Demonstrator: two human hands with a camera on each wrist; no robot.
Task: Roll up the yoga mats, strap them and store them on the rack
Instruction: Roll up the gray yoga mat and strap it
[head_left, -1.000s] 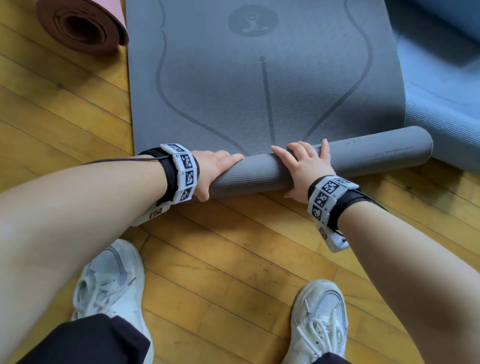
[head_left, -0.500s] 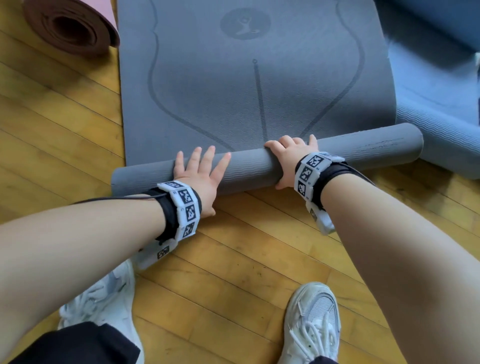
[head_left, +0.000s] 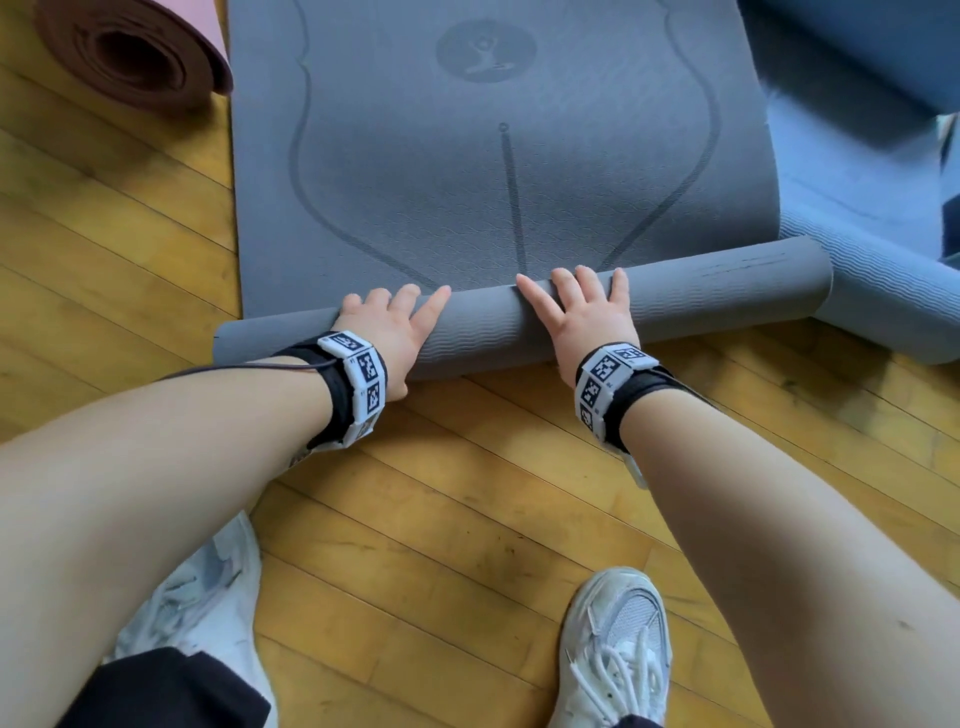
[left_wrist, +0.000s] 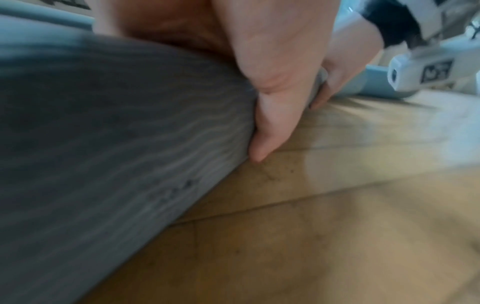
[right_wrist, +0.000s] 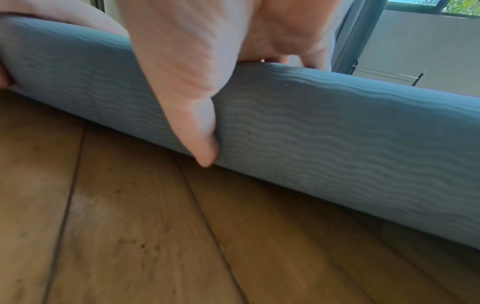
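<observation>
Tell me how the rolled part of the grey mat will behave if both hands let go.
The grey mat is probably springy: its roll is thin and loosely wound, so it may unroll. Its wavy texture likely grips the wooden floor, so sliding seems unlikely. The left hand and right hand press it down.

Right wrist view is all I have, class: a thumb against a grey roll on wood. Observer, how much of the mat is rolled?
Observer: Little. The head view shows most of the grey mat lying flat beyond the roll.
Operator: Where is the other hand?
Observer: The left hand presses the roll near its left end.
Operator: Any other mats?
Observer: A brown rolled mat lies at far left, and a blue mat at the right.
</observation>
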